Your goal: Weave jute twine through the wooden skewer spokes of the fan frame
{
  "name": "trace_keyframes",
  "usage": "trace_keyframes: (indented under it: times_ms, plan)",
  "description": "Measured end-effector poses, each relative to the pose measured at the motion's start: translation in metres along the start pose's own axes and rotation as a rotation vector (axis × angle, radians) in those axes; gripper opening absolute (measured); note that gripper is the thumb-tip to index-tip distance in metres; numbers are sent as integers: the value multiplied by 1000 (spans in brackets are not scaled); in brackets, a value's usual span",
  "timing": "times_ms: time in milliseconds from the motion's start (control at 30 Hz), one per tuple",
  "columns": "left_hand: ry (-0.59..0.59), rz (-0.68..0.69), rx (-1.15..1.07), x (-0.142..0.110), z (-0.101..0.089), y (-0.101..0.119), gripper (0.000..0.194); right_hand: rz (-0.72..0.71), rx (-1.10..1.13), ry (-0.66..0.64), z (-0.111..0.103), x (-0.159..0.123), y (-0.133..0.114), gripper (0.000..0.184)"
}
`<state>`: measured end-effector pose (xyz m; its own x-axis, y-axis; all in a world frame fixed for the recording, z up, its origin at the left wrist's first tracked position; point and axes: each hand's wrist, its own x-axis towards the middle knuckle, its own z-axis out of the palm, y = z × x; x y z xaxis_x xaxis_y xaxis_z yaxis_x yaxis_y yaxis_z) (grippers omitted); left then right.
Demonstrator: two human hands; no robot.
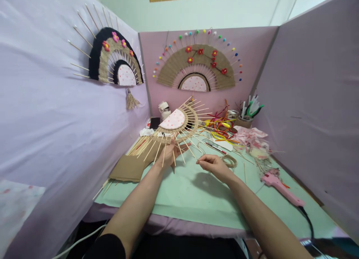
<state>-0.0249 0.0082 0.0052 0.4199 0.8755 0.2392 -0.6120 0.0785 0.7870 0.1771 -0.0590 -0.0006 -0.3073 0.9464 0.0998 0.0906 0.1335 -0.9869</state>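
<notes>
Taking the held fan as the clock's centre, one wall fan [103, 64] hangs at 10 o'clock, with four flowers and one tassel [131, 101] beneath; brown cardboard [127, 170] lies at 8 o'clock; one white bottle [165, 113] stands at 11, any writing on it too small to read; the left hand [168, 154] reaches up from 6 o'clock, thumb at the rim, other fingers spread beneath, holding the half-round fan [174, 119] tilted above the table [190, 203]; a second wall fan [171, 71] hangs near 1 o'clock; the right hand [212, 164], palm down at 4 to 5 o'clock, pinches thumb and fingertips together at one stick's tip, though whether on stick or twine I cannot tell; just beyond lie one twine coil [230, 161] and, farther off at 4, one pink glue gun [283, 190].
</notes>
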Motion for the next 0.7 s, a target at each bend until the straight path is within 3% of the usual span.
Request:
trace_keyframes:
  times_ms: [233,533,700]
  plan:
    - [56,22,51,2,-4,-4,70,5,-20,-39,0,-1,-2,34]
    - [90,-1,-7,0,0,0,61,7,-34,165,-3,5,2,35]
    - [9,-100,-98,-7,9,1,61,-17,-67,294,-6,10,9,37]
